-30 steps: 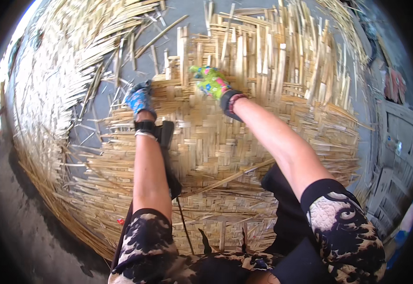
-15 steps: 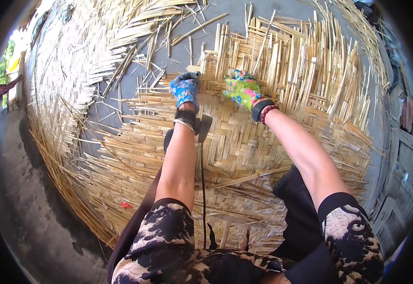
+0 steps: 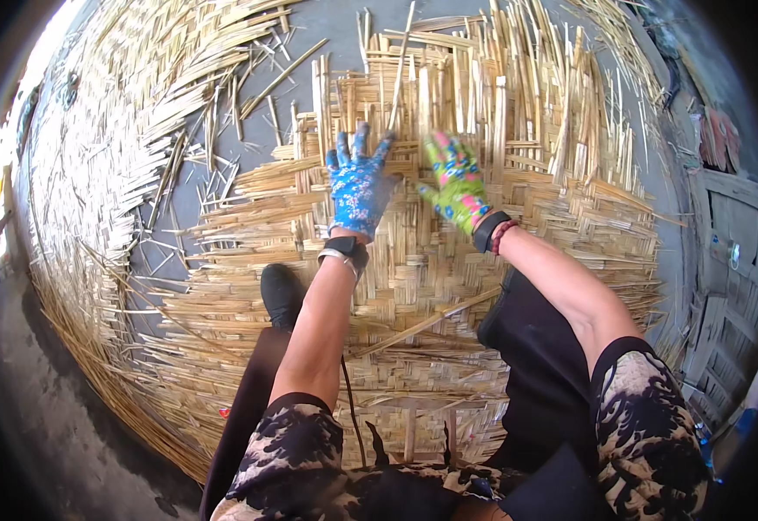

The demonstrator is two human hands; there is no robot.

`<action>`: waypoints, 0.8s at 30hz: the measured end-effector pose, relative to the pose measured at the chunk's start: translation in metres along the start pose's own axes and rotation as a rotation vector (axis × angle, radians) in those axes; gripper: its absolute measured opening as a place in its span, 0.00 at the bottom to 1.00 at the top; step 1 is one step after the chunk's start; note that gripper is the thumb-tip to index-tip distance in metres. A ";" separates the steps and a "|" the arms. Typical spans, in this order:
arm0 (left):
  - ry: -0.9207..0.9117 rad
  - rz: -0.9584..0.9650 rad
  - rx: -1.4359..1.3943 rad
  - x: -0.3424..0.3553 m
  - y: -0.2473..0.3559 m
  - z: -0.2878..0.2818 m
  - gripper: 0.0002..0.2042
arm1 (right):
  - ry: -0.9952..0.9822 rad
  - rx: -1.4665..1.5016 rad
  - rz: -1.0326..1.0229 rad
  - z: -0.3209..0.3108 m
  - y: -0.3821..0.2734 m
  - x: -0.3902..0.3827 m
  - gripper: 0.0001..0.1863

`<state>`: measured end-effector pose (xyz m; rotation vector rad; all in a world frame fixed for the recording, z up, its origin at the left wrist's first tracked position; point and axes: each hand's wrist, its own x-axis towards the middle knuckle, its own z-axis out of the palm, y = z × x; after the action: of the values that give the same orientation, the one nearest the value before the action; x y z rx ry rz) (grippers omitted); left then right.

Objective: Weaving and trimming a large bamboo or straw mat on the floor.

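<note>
My left hand (image 3: 358, 187), in a blue flowered glove, lies over the woven reed mat (image 3: 422, 286) with its fingers spread. To its right my right hand (image 3: 459, 184), in a green flowered glove, is somewhat blurred; its fingers stretch forward and its thumb stands apart. Both palms face down on or just above the weave, and neither hand holds anything. Upright flat strips (image 3: 474, 95) stick out past my fingertips at the far edge of the mat. Crosswise strips (image 3: 261, 208) poke out raggedly on its left side.
A larger pale woven mat (image 3: 92, 156) spreads over the left. Loose strips lie on the grey floor (image 3: 166, 256) between the mats. My dark shoe (image 3: 282, 295) rests on the near mat. Grey wooden boards (image 3: 731, 260) stand at the right, and a low dark ledge (image 3: 57, 391) runs along the left.
My left hand has gone from curled to spread flat, and my right hand's fingers have straightened forward. The whole view has shifted, so the mat sits further left in it.
</note>
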<state>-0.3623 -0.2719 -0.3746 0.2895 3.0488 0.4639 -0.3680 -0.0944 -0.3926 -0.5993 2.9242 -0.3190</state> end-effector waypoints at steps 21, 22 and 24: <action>-0.424 -0.118 0.232 0.008 0.027 0.012 0.34 | -0.057 0.023 0.279 0.002 0.103 -0.052 0.42; -0.417 -0.114 0.222 0.006 0.028 0.014 0.34 | -0.147 -0.118 0.358 0.001 0.110 -0.057 0.43; -0.422 -0.129 0.219 0.007 0.029 0.011 0.34 | -0.187 -0.144 0.325 -0.004 0.109 -0.062 0.42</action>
<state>-0.3635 -0.2403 -0.3765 0.1694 2.6789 0.0490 -0.3532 0.0290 -0.4089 -0.1512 2.8131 -0.0126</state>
